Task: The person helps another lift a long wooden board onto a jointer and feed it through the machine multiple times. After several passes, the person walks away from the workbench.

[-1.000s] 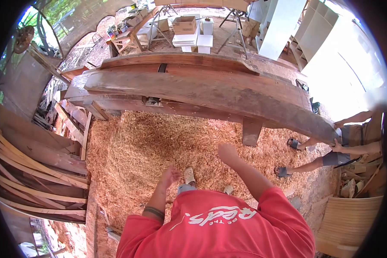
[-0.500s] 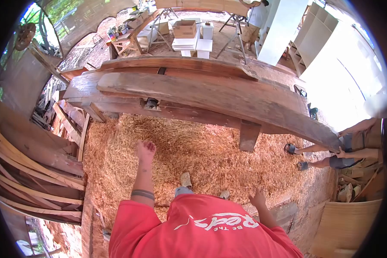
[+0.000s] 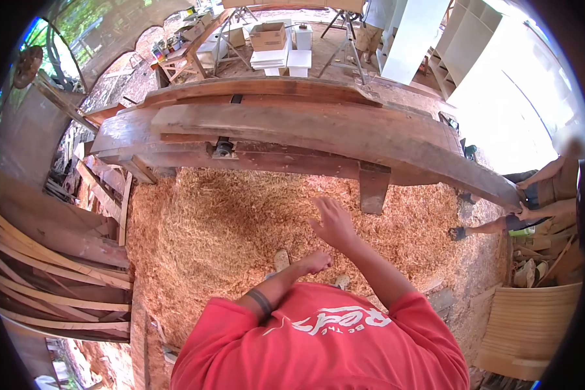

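Two empty hands is what we've got in the head view, looking straight down our own red shirt (image 3: 331,338). Our right hand (image 3: 335,222) is stretched out in front with the fingers spread wide and loose, holding nothing, hanging over the big carpet of wood shavings (image 3: 240,221). Our left hand (image 3: 315,262) sits closer in, just below the right one and near the chest, fingers curled partway in, and it has hold of nothing either. There's a dark band around that forearm.

Right ahead of the open right hand, a bit apart from it, is the huge weathered timber slab (image 3: 318,133), lying long across the view on a heavy wooden frame. A short post (image 3: 373,188) props it up roughly in line with our right hand. A small metal roller (image 3: 223,148) sits under the slab on the left part.

Off at the slab's right end, another person has a hand (image 3: 525,212) on the tip of the wood, one sandalled foot (image 3: 457,233) planted in the shavings.

Bent planks (image 3: 52,260) are stacked along the left edge. Further back we can see a cardboard box (image 3: 268,36) on a white stack, plus white cabinet panels (image 3: 461,45) to the right.
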The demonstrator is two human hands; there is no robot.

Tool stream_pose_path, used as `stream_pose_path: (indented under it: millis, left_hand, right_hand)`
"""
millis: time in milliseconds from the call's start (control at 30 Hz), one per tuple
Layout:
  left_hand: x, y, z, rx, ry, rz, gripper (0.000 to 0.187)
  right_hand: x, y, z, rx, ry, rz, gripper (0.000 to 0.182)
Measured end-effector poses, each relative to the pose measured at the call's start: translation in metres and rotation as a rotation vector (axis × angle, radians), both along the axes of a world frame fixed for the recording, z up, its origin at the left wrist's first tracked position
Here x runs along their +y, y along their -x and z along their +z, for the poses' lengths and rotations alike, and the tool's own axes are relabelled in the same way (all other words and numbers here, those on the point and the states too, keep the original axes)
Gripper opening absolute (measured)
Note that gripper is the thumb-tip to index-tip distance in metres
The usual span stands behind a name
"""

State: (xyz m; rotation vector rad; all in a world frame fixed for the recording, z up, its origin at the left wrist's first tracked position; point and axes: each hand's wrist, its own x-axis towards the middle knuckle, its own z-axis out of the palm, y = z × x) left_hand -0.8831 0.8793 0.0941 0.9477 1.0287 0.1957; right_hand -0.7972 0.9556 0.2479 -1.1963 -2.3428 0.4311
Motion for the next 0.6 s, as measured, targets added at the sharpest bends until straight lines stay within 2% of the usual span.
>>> stream_pose_path:
  millis: [67, 133, 200, 267, 333, 400, 467, 533, 600]
  left_hand:
    - [-0.015, 0.018, -0.038, 0.061, -0.075, -0.201, 0.016]
    - [-0.031, 0.05, -0.048, 0.164, -0.205, -0.152, 0.015]
    - [-0.046, 0.092, -0.051, 0.139, -0.3, 0.131, 0.015]
    - [-0.048, 0.134, -0.052, 0.102, 0.389, 0.677, 0.014]
    - [-0.054, 0.17, -0.045, 0.122, 0.314, 0.84, 0.017]
    - [-0.06, 0.213, -0.067, -0.043, 0.43, 1.081, 0.025]
    - [-0.057, 0.235, -0.046, 0.009, 0.319, 1.337, 0.032]
    - [-0.043, 0.252, -0.024, -0.116, 0.284, 1.664, 0.037]
    - [-0.033, 0.281, -0.034, -0.246, 0.139, 1.74, 0.05]
  right_hand:
    - [0.001, 0.001, -0.014, -0.058, 0.018, 0.0, 0.038]
    - [0.006, -0.005, -0.05, -0.147, 0.105, 0.007, 0.026]
    - [0.009, -0.028, -0.087, -0.249, 0.237, -0.028, 0.015]
    - [-0.002, -0.054, -0.105, -0.312, 0.305, -0.083, 0.013]
    - [-0.016, -0.083, -0.122, -0.377, 0.329, -0.106, 0.014]
    - [-0.036, -0.115, -0.148, -0.417, 0.364, -0.158, 0.014]
    - [-0.063, -0.151, -0.174, -0.454, 0.418, -0.261, 0.014]
    - [-0.09, -0.178, -0.178, -0.546, 0.507, -0.327, 0.014]
    - [-0.118, -0.204, -0.181, -0.613, 0.616, -0.375, 0.014]
